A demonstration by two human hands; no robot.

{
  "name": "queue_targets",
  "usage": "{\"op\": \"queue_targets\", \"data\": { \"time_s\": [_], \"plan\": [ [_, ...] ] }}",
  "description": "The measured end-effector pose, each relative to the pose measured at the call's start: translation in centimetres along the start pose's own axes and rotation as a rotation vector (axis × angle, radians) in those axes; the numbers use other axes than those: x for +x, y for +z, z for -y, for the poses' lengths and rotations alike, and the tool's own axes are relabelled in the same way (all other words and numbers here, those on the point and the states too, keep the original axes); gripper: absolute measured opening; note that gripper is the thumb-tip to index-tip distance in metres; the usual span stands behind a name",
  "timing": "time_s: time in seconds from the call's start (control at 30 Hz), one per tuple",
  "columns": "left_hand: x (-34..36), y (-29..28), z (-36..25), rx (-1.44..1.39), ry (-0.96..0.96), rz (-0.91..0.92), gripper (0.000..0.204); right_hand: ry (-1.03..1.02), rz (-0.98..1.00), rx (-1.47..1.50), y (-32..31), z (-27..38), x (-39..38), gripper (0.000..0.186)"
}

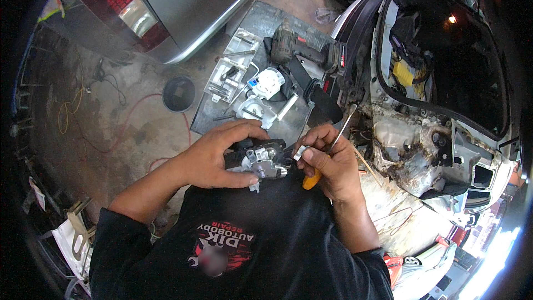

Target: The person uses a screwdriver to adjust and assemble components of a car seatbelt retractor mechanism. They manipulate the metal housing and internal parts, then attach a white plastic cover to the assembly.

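My left hand (219, 154) is wrapped round a black and silver door latch (265, 165) held in front of my chest. Its thumb presses the near side, and small white plastic parts show on the metal. In my right hand (337, 171), close to the latch's right end, a small white plastic piece (300, 152) is pinched between thumb and finger. The same hand also keeps hold of a screwdriver (312, 180), its orange handle below the fingers and its metal shaft slanting up to the right. The palm side of the right grip is hidden.
Beyond my hands, a dark work surface (214, 119) carries a cordless power tool (300, 47), a silver metal tray (230, 69) and white plastic parts (266, 83). A black bucket (179, 94) stands left. A grey car (189, 5) is far left; a stripped car body (408, 139) is right.
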State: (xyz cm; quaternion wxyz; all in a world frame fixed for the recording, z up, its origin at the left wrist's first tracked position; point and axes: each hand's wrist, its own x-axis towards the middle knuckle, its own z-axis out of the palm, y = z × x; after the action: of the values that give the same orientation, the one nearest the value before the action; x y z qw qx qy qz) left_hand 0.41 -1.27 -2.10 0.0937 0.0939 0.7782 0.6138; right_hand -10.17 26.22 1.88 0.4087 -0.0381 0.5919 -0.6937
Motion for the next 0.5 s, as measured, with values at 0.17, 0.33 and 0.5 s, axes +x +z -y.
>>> {"op": "queue_targets", "data": {
  "time_s": [0.17,0.33,0.5],
  "plan": [
    [0.0,0.0,-0.1,0.007,-0.028,0.011,0.077,-0.003,-0.070,-0.185,0.4,0.1,-0.1,0.021],
    [-0.1,-0.1,-0.1,0.027,-0.030,0.010,0.079,0.021,-0.083,-0.184,1.3,0.6,-0.1,0.013],
    [-0.1,0.3,0.6,-0.016,0.015,-0.029,0.074,0.006,-0.073,-0.232,1.6,0.3,-0.2,0.011]
  ]
}}
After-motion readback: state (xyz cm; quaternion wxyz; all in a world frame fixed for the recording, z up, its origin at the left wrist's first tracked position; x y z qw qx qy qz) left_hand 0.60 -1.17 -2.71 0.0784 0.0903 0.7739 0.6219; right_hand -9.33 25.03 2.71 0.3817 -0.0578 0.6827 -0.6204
